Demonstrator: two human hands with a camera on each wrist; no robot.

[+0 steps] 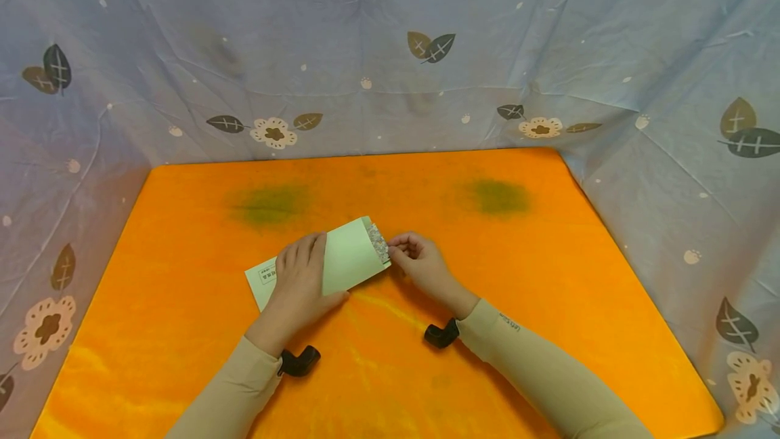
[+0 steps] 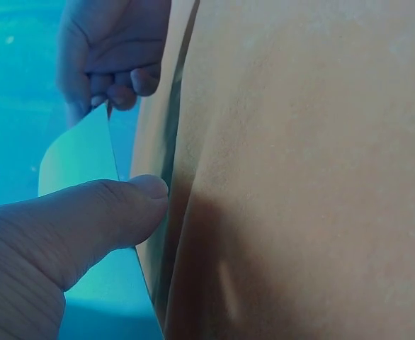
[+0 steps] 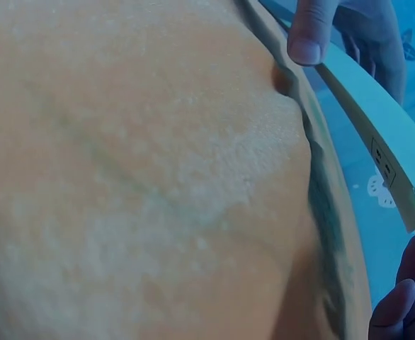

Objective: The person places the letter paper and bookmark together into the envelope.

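A pale green envelope [image 1: 351,257] with a small printed box near one end is tilted above the orange cloth in the head view. My left hand [image 1: 300,278] grips it across the middle, with the thumb along its near edge. From the envelope's right end sticks out a grey speckled, patterned sheet [image 1: 378,242]. My right hand [image 1: 423,269] pinches this sheet's outer edge between thumb and curled fingers. The left wrist view shows the left thumb [image 2: 101,216] over the envelope [image 2: 87,156]. Most of the sheet is hidden inside the envelope.
An orange cloth [image 1: 518,371] with two dark greenish patches covers the table. Grey-blue curtains [image 1: 365,53] with leaf and flower prints hang at the back and both sides. A black wrist device [image 1: 300,362] sits at the left cuff, another [image 1: 441,335] at the right.
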